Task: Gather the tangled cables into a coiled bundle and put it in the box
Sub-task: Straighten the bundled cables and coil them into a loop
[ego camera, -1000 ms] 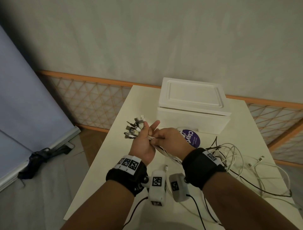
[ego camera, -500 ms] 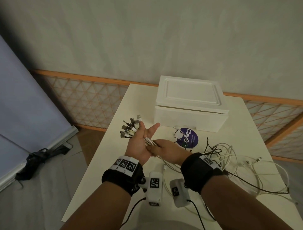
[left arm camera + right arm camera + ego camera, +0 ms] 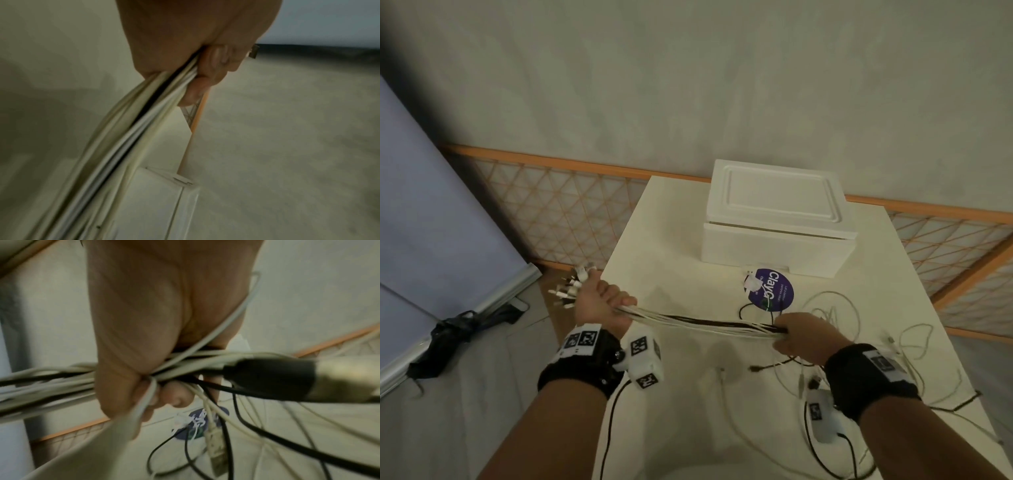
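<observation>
Left hand [image 3: 599, 301] fisted around the cables [image 3: 702, 323], connector ends [image 3: 571, 286] fanning out past its far side. Right hand [image 3: 799, 337] closed around the same cables, which stretch taut between the two hands. Loose loops trail beyond the right hand onto the table [image 3: 671, 260]. Lidded white box [image 3: 777, 226] stands beyond both hands.

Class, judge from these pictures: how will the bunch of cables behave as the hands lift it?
Probably floppy: the cables sag slightly between the left hand and right hand. Likely to snag, since loose loops trail tangled on the table.
</observation>
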Available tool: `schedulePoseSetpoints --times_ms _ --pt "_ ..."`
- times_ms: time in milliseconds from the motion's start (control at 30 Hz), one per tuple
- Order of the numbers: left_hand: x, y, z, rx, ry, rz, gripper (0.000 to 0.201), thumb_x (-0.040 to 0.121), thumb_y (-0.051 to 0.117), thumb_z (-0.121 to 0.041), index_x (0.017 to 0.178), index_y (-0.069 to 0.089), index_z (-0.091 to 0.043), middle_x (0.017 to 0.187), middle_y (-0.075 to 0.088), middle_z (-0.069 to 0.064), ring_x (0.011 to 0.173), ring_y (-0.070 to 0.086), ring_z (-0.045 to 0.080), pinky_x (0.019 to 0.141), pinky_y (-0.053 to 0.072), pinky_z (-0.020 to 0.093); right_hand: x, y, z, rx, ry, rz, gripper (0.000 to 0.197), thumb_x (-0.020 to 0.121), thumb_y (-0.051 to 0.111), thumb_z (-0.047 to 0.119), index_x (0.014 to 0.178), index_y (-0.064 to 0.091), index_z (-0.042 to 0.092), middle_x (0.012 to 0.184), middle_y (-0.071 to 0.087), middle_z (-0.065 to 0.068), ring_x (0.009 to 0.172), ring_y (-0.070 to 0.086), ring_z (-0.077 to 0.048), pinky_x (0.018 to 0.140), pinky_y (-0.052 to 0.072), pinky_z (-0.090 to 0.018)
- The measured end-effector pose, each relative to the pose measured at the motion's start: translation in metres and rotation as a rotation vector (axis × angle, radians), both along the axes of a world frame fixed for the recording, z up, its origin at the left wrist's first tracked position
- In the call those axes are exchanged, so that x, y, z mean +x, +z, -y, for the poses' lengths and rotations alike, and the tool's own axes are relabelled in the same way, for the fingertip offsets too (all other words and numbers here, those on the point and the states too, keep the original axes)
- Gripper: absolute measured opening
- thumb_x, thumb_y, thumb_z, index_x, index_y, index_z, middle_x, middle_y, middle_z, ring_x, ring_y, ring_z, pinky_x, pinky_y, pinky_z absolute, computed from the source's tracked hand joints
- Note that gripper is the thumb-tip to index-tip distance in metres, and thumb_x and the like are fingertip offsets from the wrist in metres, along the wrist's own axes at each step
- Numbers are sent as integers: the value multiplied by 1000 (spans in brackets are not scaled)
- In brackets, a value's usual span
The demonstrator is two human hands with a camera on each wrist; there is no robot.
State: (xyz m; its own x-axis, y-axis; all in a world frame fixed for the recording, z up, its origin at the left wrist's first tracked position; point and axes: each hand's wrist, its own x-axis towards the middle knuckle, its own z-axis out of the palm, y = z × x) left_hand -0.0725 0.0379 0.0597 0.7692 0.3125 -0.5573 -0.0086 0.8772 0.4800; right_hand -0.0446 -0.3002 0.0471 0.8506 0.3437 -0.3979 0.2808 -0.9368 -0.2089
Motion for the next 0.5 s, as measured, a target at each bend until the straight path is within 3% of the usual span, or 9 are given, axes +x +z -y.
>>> schedulePoseSetpoints --times_ms 133,267,333,400,433,500 --pt "-4 -18 4 29 -34 -38 57 95 49 -45 49 25 -23 43 18 -6 32 18 12 40 26 17 14 10 22 -59 -51 -6 14 77 68 34 77 54 31 80 54 10 82 55 -14 78 47 -30" --pt "3 -21 33 41 -144 18 58 97 49 -41 47 27 -21 43 18 -5 32 22 12 46 29 24 36 47 45 -173 -163 94 19 73 73 40 77 56 32 87 58 6 85 55 -15 83 47 -35" --pt "6 -19 53 45 -183 30 55 96 51 -40 50 28 -20 45 18 -4 33 24 12 52 33 28 37 67 48 -362 -163 56 33 67 76 43 94 60 32 100 61 5 95 56 -16 91 43 -39" --pt "8 -15 71 62 -207 29 52 95 53 -40 53 28 -20 46 19 -4 34 24 12 55 34 29 34 80 40 -453 -116 -57 76 60 81 45 127 49 30 130 51 -1 123 46 -22 107 30 -48" --pt "9 -13 79 73 -221 25 52 95 53 -40 54 29 -19 46 19 -4 35 24 12 55 35 29 29 87 28 -391 -80 -59 94 58 83 45 138 38 28 140 42 -3 134 35 -24 112 22 -51" --pt "9 -7 98 90 -266 20 50 95 53 -39 56 31 -19 47 21 -4 36 25 12 55 37 29 16 91 -11 -143 49 11 101 63 81 43 146 26 25 149 31 -3 139 27 -23 115 18 -46"
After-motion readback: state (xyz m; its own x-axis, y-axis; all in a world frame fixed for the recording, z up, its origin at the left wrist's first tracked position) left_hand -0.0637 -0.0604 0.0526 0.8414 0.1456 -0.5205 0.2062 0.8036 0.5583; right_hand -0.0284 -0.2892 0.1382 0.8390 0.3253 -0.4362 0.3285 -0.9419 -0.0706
